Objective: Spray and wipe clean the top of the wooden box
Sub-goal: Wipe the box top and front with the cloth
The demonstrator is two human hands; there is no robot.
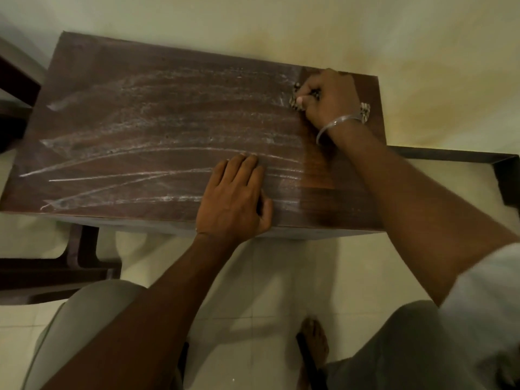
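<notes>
The dark wooden box top (146, 114) fills the upper middle of the head view. White streaks of spray or foam run across most of it from left to right. My right hand (327, 97) is at the far right corner, pressed down and closed around a patterned cloth (295, 101); a bit of the cloth (365, 110) also pokes out behind the wrist. The strip of wood near that hand looks darker and streak-free. My left hand (236, 198) lies flat on the near edge of the box, fingers together, holding nothing. No spray bottle is in view.
A dark wooden frame (478, 159) juts out to the right of the box. More dark furniture (17, 88) stands at the left, with a low piece (56, 271) by my left knee. The box's far edge meets a pale wall (281, 23). My bare foot (315, 342) rests on tiled floor.
</notes>
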